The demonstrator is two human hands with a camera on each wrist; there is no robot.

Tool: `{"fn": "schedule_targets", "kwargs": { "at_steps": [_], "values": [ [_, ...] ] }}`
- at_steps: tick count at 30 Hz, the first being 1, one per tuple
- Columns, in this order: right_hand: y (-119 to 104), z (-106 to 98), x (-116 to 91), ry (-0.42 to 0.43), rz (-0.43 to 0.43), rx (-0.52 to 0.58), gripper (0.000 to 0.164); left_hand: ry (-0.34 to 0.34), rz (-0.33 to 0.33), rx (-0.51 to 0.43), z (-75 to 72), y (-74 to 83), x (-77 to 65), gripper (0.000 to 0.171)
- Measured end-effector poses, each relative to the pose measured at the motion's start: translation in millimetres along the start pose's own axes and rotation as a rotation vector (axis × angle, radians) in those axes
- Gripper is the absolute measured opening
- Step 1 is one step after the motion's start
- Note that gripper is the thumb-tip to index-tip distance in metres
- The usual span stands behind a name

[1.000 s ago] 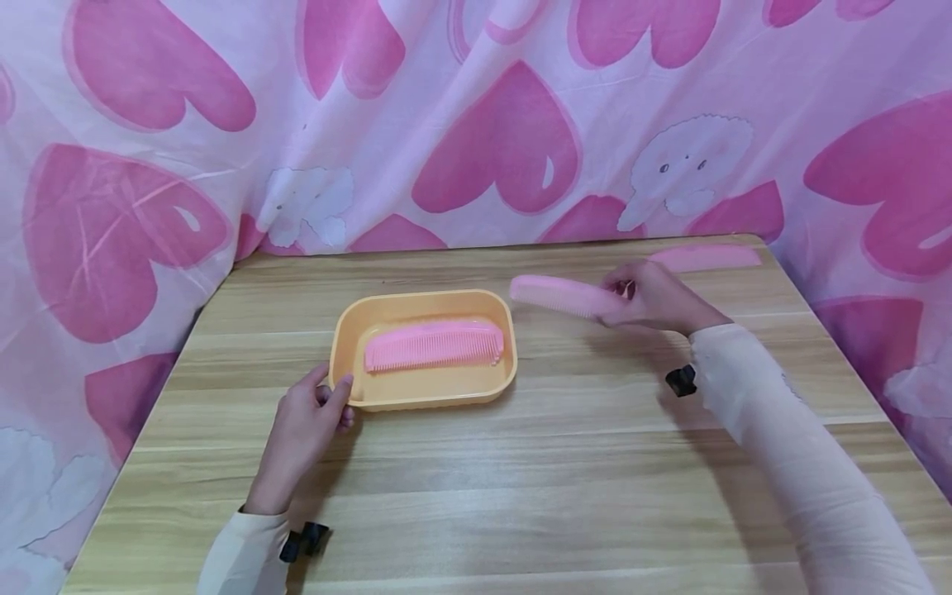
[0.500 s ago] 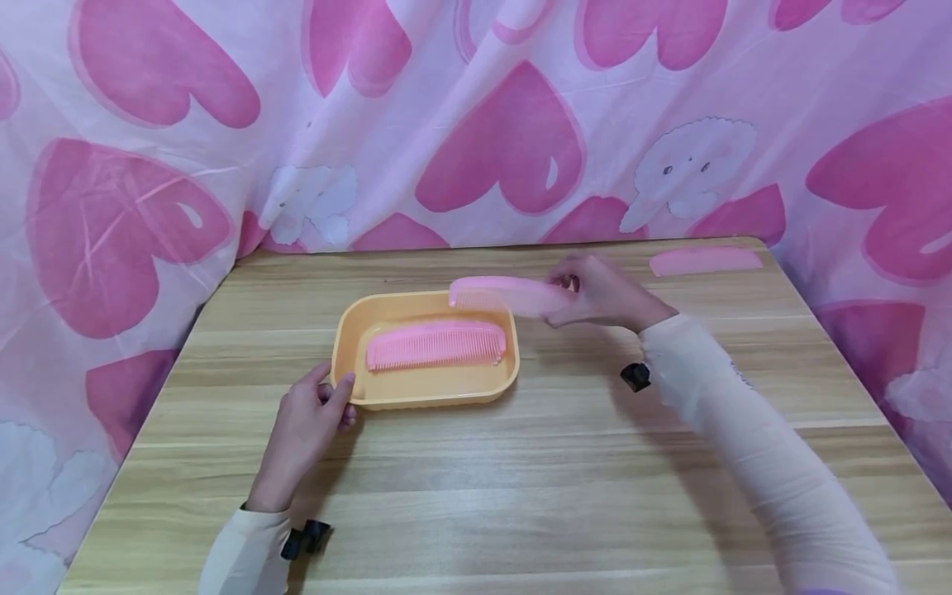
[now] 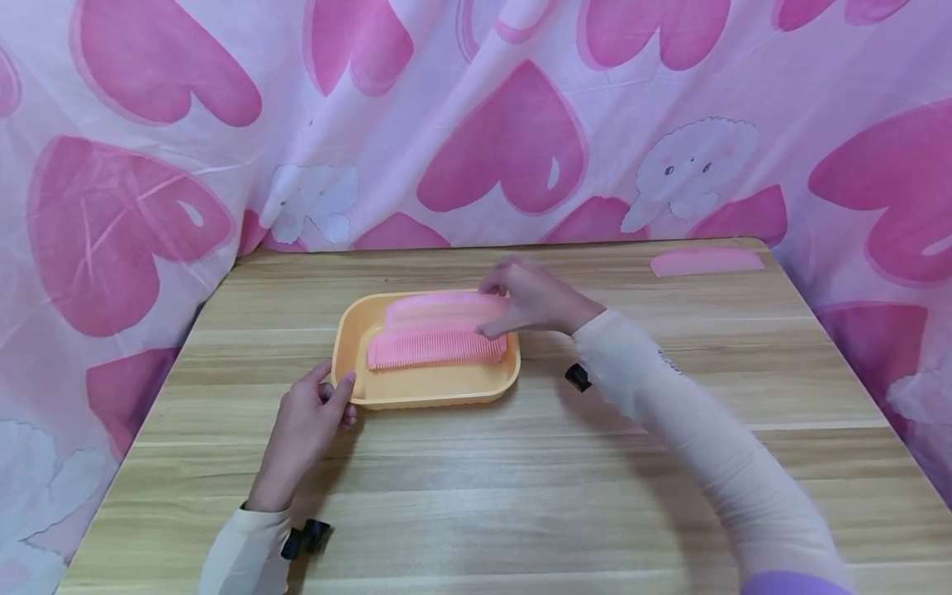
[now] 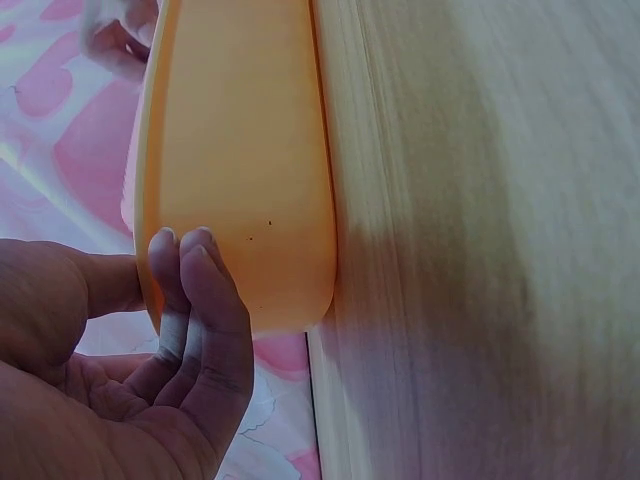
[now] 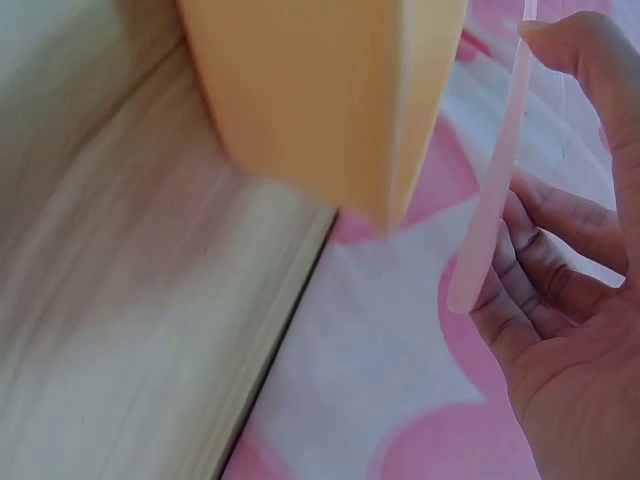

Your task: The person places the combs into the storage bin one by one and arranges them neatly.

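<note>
My left hand (image 3: 311, 430) pinches the near left corner of a yellow-orange plastic tray (image 3: 427, 402), thumb over the rim and fingers against the outer wall in the left wrist view. Inside the tray lies a pink comb (image 3: 435, 350), its teeth toward me. Over the tray's far right part, my right hand (image 3: 537, 296) grips a second pink comb (image 3: 427, 307) by its right end. The right wrist view shows this held comb (image 5: 492, 215) edge-on between thumb and fingers, above the tray's rim level.
Another pink comb (image 3: 706, 261) lies at the far right corner of the wooden table (image 3: 476, 496). A pink heart-patterned curtain (image 3: 506, 140) hangs behind the table and along both sides.
My right hand has carried its comb leftward from the table's right side to over the tray. My left hand stays on the tray corner, and the comb inside has not moved.
</note>
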State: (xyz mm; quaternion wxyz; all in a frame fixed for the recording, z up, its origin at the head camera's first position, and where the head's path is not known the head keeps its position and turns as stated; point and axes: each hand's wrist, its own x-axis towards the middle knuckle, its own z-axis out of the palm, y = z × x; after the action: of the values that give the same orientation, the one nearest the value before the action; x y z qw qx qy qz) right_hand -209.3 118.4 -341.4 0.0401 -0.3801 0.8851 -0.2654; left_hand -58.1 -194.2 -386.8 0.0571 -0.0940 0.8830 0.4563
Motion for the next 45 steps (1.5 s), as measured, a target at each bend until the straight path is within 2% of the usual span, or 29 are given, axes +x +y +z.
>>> {"fn": "schedule_targets", "kwargs": {
  "at_steps": [7,16,25,39,45],
  "values": [
    [-13,20,16,-0.057,0.023,-0.01,0.051,-0.002,0.022,-0.013,0.1,0.2,-0.4,0.051],
    [-13,36,19,-0.101,0.094,0.006,0.057,-0.003,0.009,-0.014,-0.1,1.7,-1.0,0.05],
    [-12,44,19,-0.131,0.115,-0.007,0.056,-0.002,0.011,-0.018,0.0,0.3,-1.5,0.049],
    [-10,50,18,-0.144,0.072,-0.055,0.057,0.005,0.016,-0.008,0.5,0.2,-0.6,0.05],
    [-10,50,17,-0.179,0.1,-0.022,0.059,0.006,0.015,-0.004,0.0,0.0,-0.3,0.052]
  ]
}}
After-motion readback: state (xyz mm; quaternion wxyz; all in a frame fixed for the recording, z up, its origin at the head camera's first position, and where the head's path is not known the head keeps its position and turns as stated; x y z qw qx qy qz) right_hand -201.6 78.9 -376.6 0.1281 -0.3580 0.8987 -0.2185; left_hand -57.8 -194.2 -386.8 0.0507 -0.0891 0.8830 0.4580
